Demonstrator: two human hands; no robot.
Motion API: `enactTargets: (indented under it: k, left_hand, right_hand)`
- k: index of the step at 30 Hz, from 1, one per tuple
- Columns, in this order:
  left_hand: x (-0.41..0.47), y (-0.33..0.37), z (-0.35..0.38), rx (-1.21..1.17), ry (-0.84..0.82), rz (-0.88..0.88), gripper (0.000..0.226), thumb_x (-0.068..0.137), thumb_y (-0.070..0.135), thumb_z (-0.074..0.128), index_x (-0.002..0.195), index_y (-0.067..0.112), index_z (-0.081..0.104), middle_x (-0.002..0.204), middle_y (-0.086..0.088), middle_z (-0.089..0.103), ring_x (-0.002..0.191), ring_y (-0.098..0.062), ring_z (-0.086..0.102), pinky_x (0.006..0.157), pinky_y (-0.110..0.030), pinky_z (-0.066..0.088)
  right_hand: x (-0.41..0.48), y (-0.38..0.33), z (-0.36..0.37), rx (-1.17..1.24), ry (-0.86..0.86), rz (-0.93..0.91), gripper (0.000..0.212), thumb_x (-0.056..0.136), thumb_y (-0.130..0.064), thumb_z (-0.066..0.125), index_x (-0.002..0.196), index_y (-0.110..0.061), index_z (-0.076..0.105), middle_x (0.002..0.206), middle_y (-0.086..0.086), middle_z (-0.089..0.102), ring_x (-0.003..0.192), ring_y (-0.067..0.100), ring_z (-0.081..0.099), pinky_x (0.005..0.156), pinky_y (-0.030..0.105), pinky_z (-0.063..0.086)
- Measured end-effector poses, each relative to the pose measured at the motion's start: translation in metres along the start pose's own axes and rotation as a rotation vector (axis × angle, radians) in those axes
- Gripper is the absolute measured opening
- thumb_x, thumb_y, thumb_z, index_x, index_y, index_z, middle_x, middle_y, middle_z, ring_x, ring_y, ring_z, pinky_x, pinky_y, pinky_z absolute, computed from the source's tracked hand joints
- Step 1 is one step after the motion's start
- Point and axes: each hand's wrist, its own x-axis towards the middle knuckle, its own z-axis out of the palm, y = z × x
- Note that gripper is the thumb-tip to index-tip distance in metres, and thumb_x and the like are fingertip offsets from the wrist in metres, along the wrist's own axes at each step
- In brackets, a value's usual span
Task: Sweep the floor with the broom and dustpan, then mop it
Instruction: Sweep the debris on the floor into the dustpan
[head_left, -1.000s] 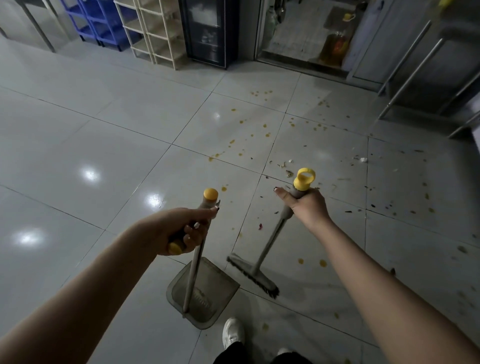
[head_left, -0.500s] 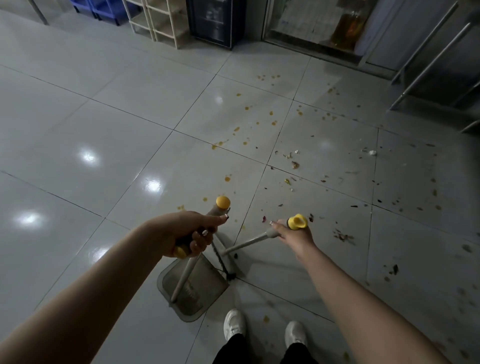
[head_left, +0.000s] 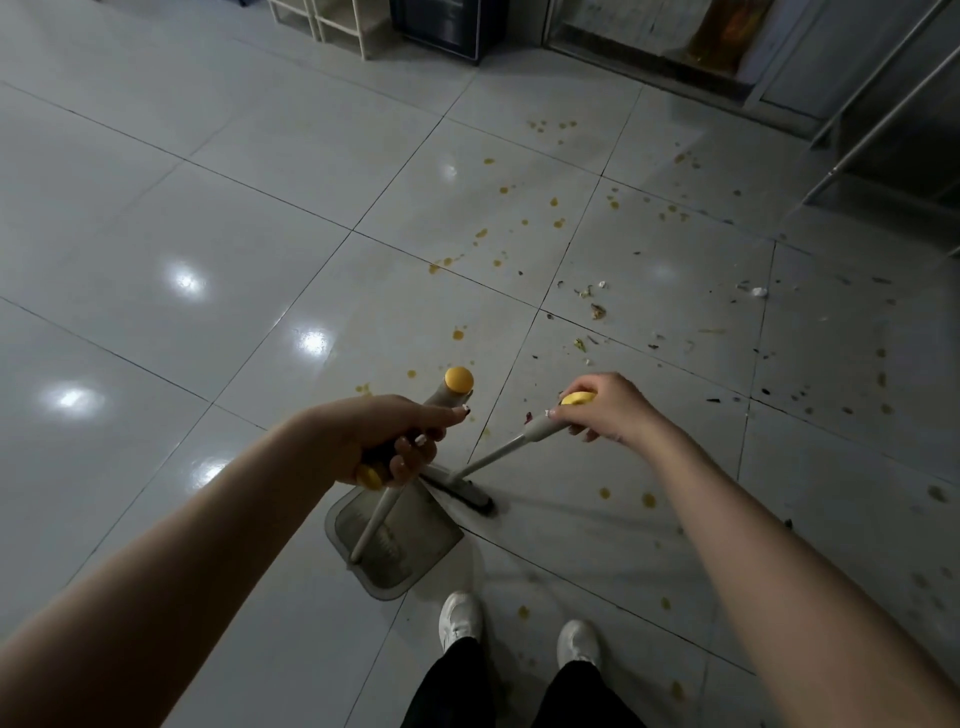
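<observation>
My left hand grips the grey, yellow-capped handle of the dustpan, whose translucent grey pan rests on the floor just ahead of my feet. My right hand holds the yellow-tipped top of the broom. The broom's handle slants down to the left, and its dark-bristled head lies at the dustpan's open edge. Yellow spots and dark crumbs dot the grey floor tiles ahead and to the right.
My two white shoes stand just behind the dustpan. A white shelf unit and a dark cabinet line the far wall. Metal table legs stand at the upper right beside a doorway.
The broom head has swung from right of the dustpan leftward to its open edge, the handle tilting lower. The view has tipped down. My left hand has kept its hold on the dustpan handle.
</observation>
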Motion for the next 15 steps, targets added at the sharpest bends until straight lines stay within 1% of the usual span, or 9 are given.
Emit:
enactTargets:
  k: [2,4,5,6,8,9,11,13,15]
  left_hand:
    - [-0.001,-0.001,0.002,-0.006,0.002,0.004,0.03,0.085,0.037,0.063,0.079,0.012,0.048,0.049,0.002,0.044,0.031,-0.004,0.037,0.031,-0.013,0.036]
    - [-0.003,-0.002,0.003,0.0,-0.004,0.004,0.03,0.085,0.037,0.063,0.079,0.012,0.048,0.05,0.002,0.043,0.031,-0.004,0.037,0.032,-0.013,0.036]
    - [-0.004,-0.003,0.004,0.004,-0.007,0.004,0.03,0.085,0.037,0.063,0.079,0.012,0.048,0.05,0.002,0.043,0.031,-0.004,0.037,0.032,-0.013,0.036]
    - [-0.005,-0.004,0.005,0.006,-0.01,0.004,0.03,0.085,0.037,0.063,0.079,0.012,0.047,0.05,0.002,0.043,0.031,-0.005,0.037,0.032,-0.012,0.036]
    - [-0.006,-0.006,0.006,0.003,-0.017,0.002,0.029,0.086,0.035,0.062,0.078,0.012,0.047,0.049,0.002,0.043,0.031,-0.004,0.036,0.032,-0.012,0.036]
    - [-0.007,-0.008,0.007,-0.002,-0.02,0.001,0.029,0.086,0.035,0.062,0.077,0.012,0.047,0.048,0.002,0.043,0.031,-0.004,0.036,0.031,-0.012,0.036]
    - [-0.008,-0.011,0.008,-0.007,-0.024,-0.004,0.029,0.086,0.035,0.061,0.075,0.012,0.047,0.047,0.003,0.043,0.031,-0.004,0.036,0.031,-0.012,0.035]
    - [-0.008,-0.014,0.009,-0.011,-0.019,-0.013,0.029,0.086,0.035,0.062,0.075,0.012,0.047,0.047,0.003,0.044,0.03,-0.004,0.036,0.03,-0.012,0.035]
    - [-0.008,-0.018,0.009,-0.006,-0.013,-0.019,0.029,0.085,0.035,0.062,0.076,0.011,0.047,0.047,0.003,0.045,0.03,-0.004,0.037,0.03,-0.013,0.035]
  right_hand:
    - [0.002,-0.01,-0.006,-0.168,-0.093,0.025,0.023,0.076,-0.019,0.073,0.093,-0.005,0.066,0.084,0.01,0.07,0.066,0.017,0.069,0.059,0.026,0.056]
    - [0.004,-0.021,-0.006,-0.455,-0.141,0.045,0.018,0.077,-0.017,0.069,0.086,-0.002,0.065,0.082,0.012,0.07,0.059,0.017,0.066,0.061,0.026,0.055]
    - [0.003,-0.026,-0.004,-0.617,-0.156,0.05,0.015,0.078,-0.016,0.066,0.083,-0.002,0.063,0.083,0.014,0.07,0.056,0.017,0.063,0.059,0.026,0.054]
    - [0.002,-0.03,0.0,-0.761,-0.17,0.047,0.012,0.079,-0.015,0.063,0.081,-0.003,0.061,0.087,0.014,0.069,0.053,0.018,0.061,0.055,0.025,0.05]
    - [0.002,-0.037,0.008,-0.969,-0.198,0.035,0.01,0.082,-0.014,0.063,0.087,-0.006,0.059,0.092,0.011,0.062,0.05,0.016,0.053,0.045,0.022,0.042]
    - [0.002,-0.04,0.012,-1.048,-0.221,0.029,0.013,0.082,-0.015,0.066,0.089,-0.007,0.058,0.087,0.008,0.059,0.052,0.016,0.052,0.044,0.023,0.04]
    - [0.003,-0.04,0.021,-1.181,-0.259,0.018,0.02,0.08,-0.021,0.071,0.094,-0.011,0.06,0.08,0.002,0.054,0.066,0.018,0.055,0.051,0.025,0.042]
    - [0.004,-0.032,0.036,-1.292,-0.26,0.006,0.017,0.083,-0.019,0.066,0.098,-0.012,0.061,0.089,0.0,0.058,0.084,0.021,0.058,0.066,0.026,0.049]
    - [0.003,-0.018,0.056,-1.452,-0.217,-0.026,0.022,0.087,-0.015,0.057,0.109,-0.013,0.063,0.107,0.001,0.064,0.098,0.023,0.062,0.078,0.033,0.052]
